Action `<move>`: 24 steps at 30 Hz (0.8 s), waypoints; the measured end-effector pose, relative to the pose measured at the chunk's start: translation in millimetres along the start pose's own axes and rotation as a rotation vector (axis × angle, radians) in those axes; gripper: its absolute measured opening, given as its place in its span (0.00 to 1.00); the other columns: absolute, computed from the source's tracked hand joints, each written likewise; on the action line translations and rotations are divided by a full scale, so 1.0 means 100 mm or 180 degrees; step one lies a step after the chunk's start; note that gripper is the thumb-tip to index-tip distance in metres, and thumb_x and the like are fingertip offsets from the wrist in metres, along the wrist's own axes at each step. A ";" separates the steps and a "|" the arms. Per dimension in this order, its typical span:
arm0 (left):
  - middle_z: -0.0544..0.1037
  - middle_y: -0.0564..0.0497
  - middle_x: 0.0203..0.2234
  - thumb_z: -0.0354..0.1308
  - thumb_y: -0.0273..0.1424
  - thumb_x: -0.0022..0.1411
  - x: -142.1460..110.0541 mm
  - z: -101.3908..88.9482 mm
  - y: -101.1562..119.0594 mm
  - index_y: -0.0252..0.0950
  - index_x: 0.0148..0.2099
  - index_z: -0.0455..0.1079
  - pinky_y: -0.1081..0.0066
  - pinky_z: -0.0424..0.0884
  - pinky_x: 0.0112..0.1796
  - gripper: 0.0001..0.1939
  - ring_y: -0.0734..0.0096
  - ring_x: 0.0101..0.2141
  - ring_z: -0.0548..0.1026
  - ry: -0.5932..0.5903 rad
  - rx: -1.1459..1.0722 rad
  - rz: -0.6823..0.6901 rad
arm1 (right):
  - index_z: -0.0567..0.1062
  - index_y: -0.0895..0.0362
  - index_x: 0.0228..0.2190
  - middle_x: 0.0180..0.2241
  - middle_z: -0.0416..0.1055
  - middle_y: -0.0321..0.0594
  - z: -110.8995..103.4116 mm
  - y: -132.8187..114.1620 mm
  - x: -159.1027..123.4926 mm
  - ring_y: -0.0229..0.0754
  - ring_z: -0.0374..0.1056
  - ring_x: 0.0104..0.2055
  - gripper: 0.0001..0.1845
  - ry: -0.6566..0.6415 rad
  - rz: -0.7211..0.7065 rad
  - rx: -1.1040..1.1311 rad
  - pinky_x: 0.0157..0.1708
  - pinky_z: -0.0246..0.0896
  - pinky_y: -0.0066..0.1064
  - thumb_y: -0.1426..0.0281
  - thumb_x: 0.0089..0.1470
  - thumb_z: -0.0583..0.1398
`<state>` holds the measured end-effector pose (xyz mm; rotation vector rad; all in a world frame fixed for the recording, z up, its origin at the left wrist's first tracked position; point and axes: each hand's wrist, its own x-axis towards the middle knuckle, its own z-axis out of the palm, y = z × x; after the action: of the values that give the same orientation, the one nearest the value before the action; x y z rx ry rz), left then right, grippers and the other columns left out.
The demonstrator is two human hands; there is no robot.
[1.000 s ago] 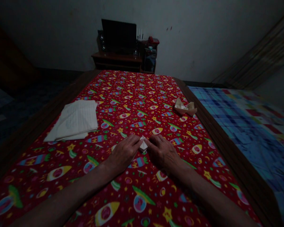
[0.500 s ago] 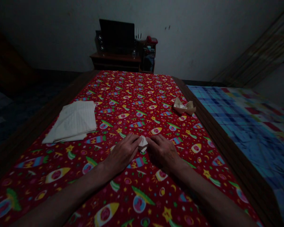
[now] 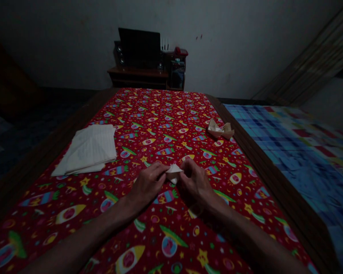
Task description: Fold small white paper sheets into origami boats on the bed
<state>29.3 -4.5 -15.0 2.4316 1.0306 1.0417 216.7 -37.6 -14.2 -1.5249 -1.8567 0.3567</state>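
Between my hands is a small piece of folded white paper [image 3: 174,173], low over the red patterned cloth [image 3: 160,152]. My left hand [image 3: 150,182] pinches its left side with thumb and fingers. On the other side my right hand [image 3: 196,182] has its fingers curled, and the thumb touches the paper's right edge. The paper has a peaked top and a pointed flap hanging below. Its far side is hidden from me.
A stack of white paper sheets [image 3: 87,148] lies to the left. A folded tan paper boat shape [image 3: 220,129] sits at the right edge. Beyond stand a dark monitor [image 3: 139,47] and a wooden desk [image 3: 137,74]. Blue checked bedding [image 3: 262,144] is at right.
My right hand has lifted and curled its fingers more. The folded paper now looks wider, spread toward the right. The view has tilted slightly.
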 end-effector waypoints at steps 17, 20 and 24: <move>0.67 0.46 0.40 0.50 0.21 0.58 -0.06 0.09 0.14 0.36 0.64 0.51 0.69 0.72 0.40 0.31 0.68 0.39 0.70 -0.0056 -0.0387 -0.0024 | 0.73 0.58 0.38 0.34 0.71 0.43 -0.12 -0.37 -0.03 0.41 0.61 0.34 0.14 0.0304 -0.2170 -0.1742 0.33 0.53 0.35 0.72 0.62 0.48; 0.71 0.48 0.35 0.51 0.23 0.59 -0.02 0.09 0.06 0.36 0.57 0.64 0.72 0.72 0.35 0.23 0.71 0.35 0.72 0.0081 -0.0441 -0.0160 | 0.72 0.57 0.40 0.39 0.71 0.43 -0.09 -0.36 -0.04 0.42 0.62 0.39 0.12 0.0264 -0.2210 -0.1574 0.38 0.54 0.36 0.71 0.62 0.49; 0.77 0.49 0.35 0.52 0.21 0.55 0.02 0.05 -0.01 0.36 0.47 0.73 0.70 0.73 0.37 0.18 0.70 0.35 0.75 0.0237 -0.0291 -0.0583 | 0.71 0.58 0.42 0.43 0.70 0.46 -0.02 -0.27 -0.03 0.44 0.61 0.43 0.11 0.0438 -0.1595 -0.1600 0.41 0.54 0.36 0.70 0.60 0.52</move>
<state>33.5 -2.6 -17.4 2.1946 1.1775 1.0983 197.4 -48.2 2.5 -1.2700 -2.2296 -0.4665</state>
